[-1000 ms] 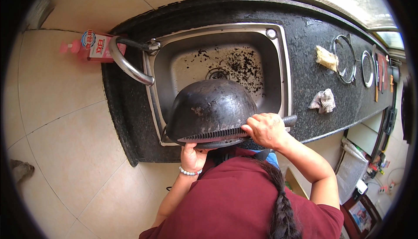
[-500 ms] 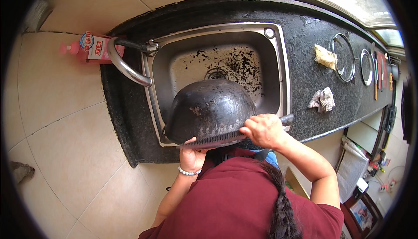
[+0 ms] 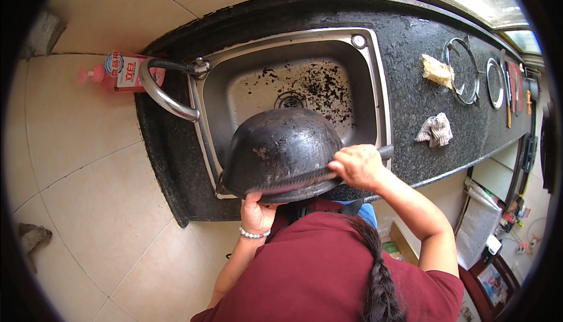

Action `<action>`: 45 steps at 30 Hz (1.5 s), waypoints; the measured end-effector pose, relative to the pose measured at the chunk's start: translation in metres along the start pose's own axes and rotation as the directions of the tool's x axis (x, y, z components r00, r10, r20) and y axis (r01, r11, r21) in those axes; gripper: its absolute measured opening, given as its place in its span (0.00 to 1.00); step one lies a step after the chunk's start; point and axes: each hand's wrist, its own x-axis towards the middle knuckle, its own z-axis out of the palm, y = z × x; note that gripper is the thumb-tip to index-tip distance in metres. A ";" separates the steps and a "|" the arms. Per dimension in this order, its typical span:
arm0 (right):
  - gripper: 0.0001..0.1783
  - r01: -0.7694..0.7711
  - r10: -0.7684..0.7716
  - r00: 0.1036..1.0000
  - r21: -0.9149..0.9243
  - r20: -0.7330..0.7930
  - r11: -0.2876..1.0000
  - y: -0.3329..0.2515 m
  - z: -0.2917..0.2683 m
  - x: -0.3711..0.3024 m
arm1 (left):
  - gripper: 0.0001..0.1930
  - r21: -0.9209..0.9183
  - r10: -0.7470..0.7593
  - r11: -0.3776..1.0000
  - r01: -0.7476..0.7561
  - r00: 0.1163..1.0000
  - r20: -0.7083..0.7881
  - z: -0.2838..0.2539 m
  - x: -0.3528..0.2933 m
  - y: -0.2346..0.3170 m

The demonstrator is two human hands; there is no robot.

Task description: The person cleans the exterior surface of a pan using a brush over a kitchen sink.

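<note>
A blackened wok (image 3: 278, 146) is tipped over the near side of the steel sink (image 3: 382, 96), its scorched outer side facing up. My left hand (image 3: 255, 214) is closed on the near rim, thumb on the outside and fingers partly hidden under it. My right hand (image 3: 360, 167) wraps round the dark handle of a long saw-toothed blade (image 3: 296, 180). The blade lies across the wok's outside just above the rim, blurred by motion. Black flakes (image 3: 325, 84) are scattered over the sink floor around the drain.
The curved faucet (image 3: 170, 102) stands at the sink's left, beside a pink bottle (image 3: 126, 73). Along the right counter (image 3: 404, 79) lie a straw-coloured brush (image 3: 437, 71), a crumpled cloth (image 3: 434, 130), a metal ring (image 3: 462, 70), a round lid (image 3: 495, 83) and several utensils farther off.
The blade has shifted a little up the wok's side, away from the rim, and more of the rim shows below it. The left hand keeps its place on the wok.
</note>
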 end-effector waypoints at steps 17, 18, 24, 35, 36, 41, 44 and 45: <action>0.16 0.208 -0.207 0.978 0.047 -0.019 0.977 -0.003 0.000 -0.005 | 0.16 -0.064 -0.029 0.998 0.024 0.997 -0.075 0.003 0.000 0.002; 0.16 0.193 -0.192 0.981 0.043 -0.021 0.980 -0.001 -0.001 -0.004 | 0.17 -0.059 -0.025 0.998 0.023 0.999 -0.037 0.002 0.000 0.001; 0.16 0.007 -0.007 0.997 -0.003 -0.072 1.000 0.031 0.011 -0.018 | 0.18 -0.048 -0.025 0.999 0.026 1.000 0.014 0.008 0.001 0.001; 0.15 0.162 -0.167 0.969 -0.042 -0.180 0.986 0.043 0.017 -0.009 | 0.18 0.021 -0.006 1.000 0.007 1.000 -0.026 -0.002 0.000 0.000; 0.16 0.203 -0.198 0.963 0.008 -0.184 0.979 0.036 0.020 -0.008 | 0.18 0.008 -0.009 1.000 0.009 0.999 -0.032 -0.004 0.000 0.001; 0.16 0.204 -0.199 0.964 0.008 -0.177 0.979 0.032 0.021 -0.004 | 0.17 -0.015 -0.003 1.000 0.001 0.995 -0.104 -0.004 0.000 -0.002; 0.16 0.130 -0.136 0.983 -0.052 -0.126 0.990 0.051 0.019 -0.011 | 0.17 0.002 -0.027 1.000 0.027 1.000 0.009 -0.004 -0.001 0.002; 0.16 0.153 -0.154 0.978 -0.017 -0.141 0.988 0.045 0.017 -0.012 | 0.17 0.002 -0.037 0.999 0.037 0.999 0.004 -0.004 -0.001 0.002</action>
